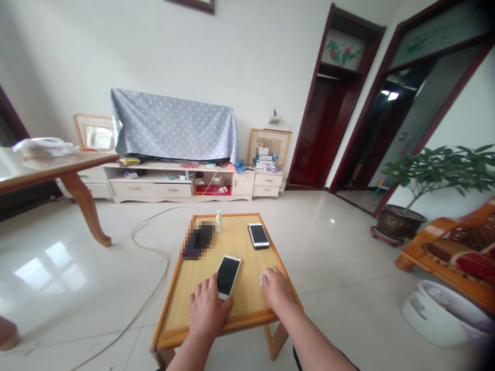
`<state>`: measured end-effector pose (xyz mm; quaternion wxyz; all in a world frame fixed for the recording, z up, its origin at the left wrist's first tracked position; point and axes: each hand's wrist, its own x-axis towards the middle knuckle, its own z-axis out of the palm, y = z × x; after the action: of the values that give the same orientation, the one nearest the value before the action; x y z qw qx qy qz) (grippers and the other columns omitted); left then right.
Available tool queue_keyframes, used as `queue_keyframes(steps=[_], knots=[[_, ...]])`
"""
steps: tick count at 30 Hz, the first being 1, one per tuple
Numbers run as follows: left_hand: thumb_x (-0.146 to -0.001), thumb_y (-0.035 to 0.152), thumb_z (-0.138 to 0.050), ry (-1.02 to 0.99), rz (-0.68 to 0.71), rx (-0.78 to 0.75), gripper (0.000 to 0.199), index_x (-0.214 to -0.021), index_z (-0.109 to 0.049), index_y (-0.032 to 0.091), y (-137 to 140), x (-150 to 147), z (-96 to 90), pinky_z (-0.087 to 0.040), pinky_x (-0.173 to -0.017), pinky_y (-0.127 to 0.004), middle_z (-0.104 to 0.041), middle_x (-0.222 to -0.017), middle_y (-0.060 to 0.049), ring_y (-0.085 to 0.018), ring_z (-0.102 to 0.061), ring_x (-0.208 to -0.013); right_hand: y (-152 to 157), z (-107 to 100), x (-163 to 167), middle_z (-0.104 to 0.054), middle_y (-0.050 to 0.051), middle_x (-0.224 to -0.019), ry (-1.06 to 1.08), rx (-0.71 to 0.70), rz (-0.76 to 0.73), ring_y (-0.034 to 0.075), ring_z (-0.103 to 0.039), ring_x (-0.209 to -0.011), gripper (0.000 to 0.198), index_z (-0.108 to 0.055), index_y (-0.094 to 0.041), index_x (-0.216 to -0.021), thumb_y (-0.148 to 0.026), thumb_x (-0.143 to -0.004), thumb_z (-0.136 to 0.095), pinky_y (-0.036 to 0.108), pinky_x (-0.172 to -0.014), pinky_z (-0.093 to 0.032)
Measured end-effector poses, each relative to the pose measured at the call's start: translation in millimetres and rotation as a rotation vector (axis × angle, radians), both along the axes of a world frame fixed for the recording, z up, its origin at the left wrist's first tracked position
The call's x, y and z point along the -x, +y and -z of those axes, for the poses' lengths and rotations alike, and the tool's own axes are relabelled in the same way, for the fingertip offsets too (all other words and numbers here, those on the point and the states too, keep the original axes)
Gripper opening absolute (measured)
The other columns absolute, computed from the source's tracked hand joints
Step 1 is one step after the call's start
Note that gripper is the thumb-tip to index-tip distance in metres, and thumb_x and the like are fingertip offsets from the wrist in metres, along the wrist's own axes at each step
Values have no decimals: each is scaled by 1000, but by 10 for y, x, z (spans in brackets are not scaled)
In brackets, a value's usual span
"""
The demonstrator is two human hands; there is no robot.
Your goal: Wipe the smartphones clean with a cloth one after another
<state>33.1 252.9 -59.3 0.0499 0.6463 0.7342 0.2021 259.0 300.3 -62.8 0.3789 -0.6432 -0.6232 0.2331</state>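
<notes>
A white smartphone (228, 275) with a dark screen lies face up on the small wooden table (245, 304), slightly tilted in view. My left hand (209, 306) grips its lower end, fingers along the left edge and thumb at the bottom right. To the right, my right hand (276, 289) is closed over a small white wad (263, 280), perhaps tissue or cloth; most of it is hidden by the fingers. Farther back, a second white smartphone (259, 235) rests on something dark. A small clear bottle with a pale green top (218, 221) stands near the far edge.
A pixelated dark object (199, 239) lies at the table's left. A cable (167, 257) crosses the tiled floor. Beyond stands a white TV cabinet (154, 189) with a cloth-covered television (176, 126). On the right are a potted plant (402, 219), wooden chair (433, 247) and white bin (433, 314).
</notes>
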Motion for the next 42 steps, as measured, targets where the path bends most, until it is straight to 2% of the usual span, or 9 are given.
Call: queue_keyframes(steps=[6,12,18,23,29,32,37,39,42], knots=[[-76,32,-58,-52,67,30,62,-136,-46,23,-11,55,-38,-31,-99,-44,-63,-131,-10,-30,-50,-124,24,42,3,-71,4,-81,272,45,-35,18,-65,-69,19,-62,-21,-91,-36,-88,-52,27,-61,-49],[-74,31,-61,-66,91,78,71,-142,-43,23,-83,132,-121,-29,-106,-43,-61,-137,-11,-28,-47,-132,11,76,356,-71,5,-80,401,56,-129,18,-67,-67,27,-60,-18,-93,-44,-86,-56,25,-59,-50],[-76,53,-65,13,-16,76,74,-139,-48,20,-181,222,-253,-26,-110,-48,-58,-139,-15,-33,-46,-133,102,109,549,-69,3,-83,214,28,-102,18,-66,-75,14,-64,-20,-90,-30,-88,-53,26,-67,-49],[-75,46,-67,6,-11,97,61,-131,-55,24,-205,229,-302,-28,-109,-44,-62,-134,-12,-31,-50,-128,96,33,574,-63,7,-105,-45,-31,-56,20,-60,-94,16,-70,-22,-90,-20,-89,-54,29,-82,-45],[-73,40,-68,-30,24,47,63,-132,-53,22,-196,258,-218,-25,-111,-43,-64,-132,-11,-29,-49,-130,-11,-42,742,-66,7,-105,-275,-96,-207,22,-57,-104,26,-74,-24,-89,-12,-91,-51,29,-89,-43],[-74,41,-68,-38,21,12,64,-133,-52,21,-194,280,-162,-25,-112,-44,-64,-132,-12,-30,-50,-129,-166,-82,853,-69,7,-111,-396,-159,-294,25,-55,-109,27,-75,-22,-96,-11,-91,-51,33,-98,-41],[-80,42,-63,-57,52,-55,62,-135,-50,20,-184,327,-63,-24,-113,-44,-65,-132,-12,-29,-52,-128,-436,-48,1020,-69,6,-115,-363,-219,-473,24,-57,-109,30,-71,-23,-116,-15,-94,-52,33,-99,-43],[-79,42,-64,-58,62,-56,62,-135,-49,20,-183,341,-49,-24,-114,-44,-65,-132,-12,-29,-52,-128,-403,-9,1018,-67,8,-114,-313,-198,-448,22,-60,-106,32,-69,-22,-120,-15,-94,-51,30,-95,-46],[-74,44,-68,-48,55,-28,67,-135,-50,21,-192,345,-70,-23,-114,-44,-65,-132,-12,-29,-52,-128,-199,11,930,-65,8,-109,-279,-114,-306,19,-64,-94,26,-73,-21,-105,-14,-95,-50,27,-84,-49]])
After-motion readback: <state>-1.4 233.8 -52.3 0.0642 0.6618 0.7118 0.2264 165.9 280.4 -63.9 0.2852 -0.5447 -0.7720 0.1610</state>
